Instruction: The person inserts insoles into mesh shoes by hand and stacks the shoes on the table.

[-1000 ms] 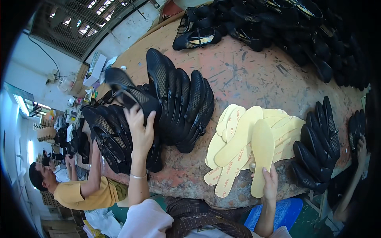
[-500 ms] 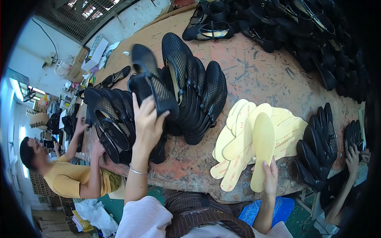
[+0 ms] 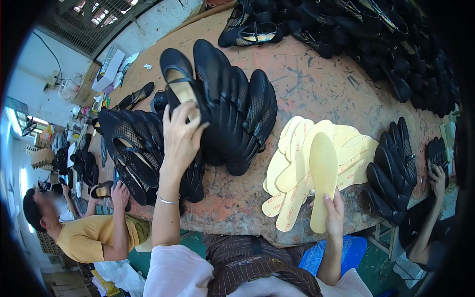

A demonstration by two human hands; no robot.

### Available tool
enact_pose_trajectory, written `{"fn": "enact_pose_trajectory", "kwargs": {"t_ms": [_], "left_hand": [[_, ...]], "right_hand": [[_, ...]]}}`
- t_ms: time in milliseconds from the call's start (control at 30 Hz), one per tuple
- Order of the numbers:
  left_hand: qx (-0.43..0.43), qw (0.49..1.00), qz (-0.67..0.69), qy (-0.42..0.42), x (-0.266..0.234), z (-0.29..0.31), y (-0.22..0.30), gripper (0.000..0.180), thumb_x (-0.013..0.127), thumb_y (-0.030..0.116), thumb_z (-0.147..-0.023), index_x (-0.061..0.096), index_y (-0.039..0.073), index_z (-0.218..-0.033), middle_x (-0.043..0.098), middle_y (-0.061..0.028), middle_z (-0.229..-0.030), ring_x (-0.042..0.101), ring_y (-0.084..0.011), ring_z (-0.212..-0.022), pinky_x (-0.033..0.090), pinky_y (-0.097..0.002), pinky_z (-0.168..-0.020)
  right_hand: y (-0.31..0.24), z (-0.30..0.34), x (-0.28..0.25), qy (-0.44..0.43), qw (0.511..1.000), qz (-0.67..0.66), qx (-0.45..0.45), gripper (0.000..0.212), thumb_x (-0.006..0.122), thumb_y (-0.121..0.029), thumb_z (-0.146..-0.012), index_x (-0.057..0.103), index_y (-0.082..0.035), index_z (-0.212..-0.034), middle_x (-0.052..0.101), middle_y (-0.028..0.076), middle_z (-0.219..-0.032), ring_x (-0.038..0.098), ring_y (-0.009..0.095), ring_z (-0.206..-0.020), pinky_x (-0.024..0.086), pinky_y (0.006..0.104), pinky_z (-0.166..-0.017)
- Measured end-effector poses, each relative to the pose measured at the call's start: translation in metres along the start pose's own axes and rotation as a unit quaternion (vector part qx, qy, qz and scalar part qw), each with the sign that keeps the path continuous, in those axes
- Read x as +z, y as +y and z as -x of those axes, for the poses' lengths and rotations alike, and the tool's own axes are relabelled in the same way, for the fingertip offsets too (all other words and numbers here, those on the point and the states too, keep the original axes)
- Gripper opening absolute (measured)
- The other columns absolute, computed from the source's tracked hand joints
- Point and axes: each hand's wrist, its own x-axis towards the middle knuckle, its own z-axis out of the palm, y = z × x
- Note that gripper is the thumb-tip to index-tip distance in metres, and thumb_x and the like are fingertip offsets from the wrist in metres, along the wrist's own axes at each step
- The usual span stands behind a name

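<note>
Right grip (image 3: 334, 212) on pale insole (image 3: 324, 161); scuffed worktable (image 3: 316, 81); grated window (image 3: 89, 30), white wall (image 3: 157, 28).

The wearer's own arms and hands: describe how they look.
Pale, loose sleeves leave both forearms bare. A thin, silvery bangle circles the left one; none shows on the right. The left hand and right hand are ungloved.

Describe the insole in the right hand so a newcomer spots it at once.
On the big worn table, right of centre, find the fanned pile of pale yellow insoles. At its near side the right hand grips one insole near its lower end. It runs almost straight up the view, overlapping its neighbours, with none covering it.
</note>
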Motion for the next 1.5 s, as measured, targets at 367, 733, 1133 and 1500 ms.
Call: {"fn": "enact_pose_trajectory", "kwargs": {"t_ms": [367, 733, 1133, 1500], "left_hand": [[0.010, 0.978, 0.207, 0.019, 0.017, 0.016, 0.001, 0.036, 0.078, 0.025, -0.077, 0.067, -0.005, -0.094, 0.058, -0.0229, -0.112, 0.056, -0.0427, -0.109, 0.031, -0.0562, -0.111], [-0.175, 0.963, 0.138, 0.149, -0.013, 0.016, 0.025, 0.059, 0.082, 0.020, -0.076, 0.054, -0.002, -0.123, 0.060, -0.0176, -0.111, 0.055, -0.0360, -0.107, 0.036, -0.0482, -0.104], [0.219, 0.952, 0.214, 0.016, 0.089, -0.342, 0.238, 0.104, 0.080, 0.035, -0.078, 0.020, -0.014, -0.147, 0.020, -0.0357, -0.155, 0.015, -0.0453, -0.148, 0.020, -0.0426, -0.121], [0.280, 0.887, 0.366, -0.022, 0.043, -0.176, 0.230, 0.022, 0.076, 0.007, -0.073, 0.056, -0.001, -0.077, 0.052, -0.0152, -0.063, 0.053, -0.0363, -0.055, 0.041, -0.0390, -0.051]], "right_hand": [[0.009, -0.013, 0.006, 0.036, 0.985, 0.163, -0.049, 0.027, 0.044, -0.016, -0.104, 0.058, 0.004, -0.115, 0.062, 0.005, -0.088, 0.058, 0.011, -0.074, 0.047, 0.0280, -0.067], [-0.006, -0.024, 0.006, 0.036, 0.998, 0.006, -0.058, 0.036, 0.044, -0.009, -0.103, 0.049, 0.000, -0.137, 0.065, 0.009, -0.092, 0.067, 0.014, -0.072, 0.059, 0.0285, -0.063], [0.019, 0.007, -0.033, -0.043, 0.969, -0.236, 0.063, 0.048, 0.032, -0.036, -0.107, 0.054, 0.005, -0.118, 0.065, 0.016, -0.094, 0.067, 0.025, -0.082, 0.056, 0.0377, -0.077], [0.019, 0.031, -0.068, -0.011, 0.945, -0.325, -0.031, 0.046, 0.044, -0.037, -0.104, 0.052, 0.005, -0.122, 0.066, 0.018, -0.096, 0.067, 0.024, -0.080, 0.056, 0.0359, -0.074]]}}
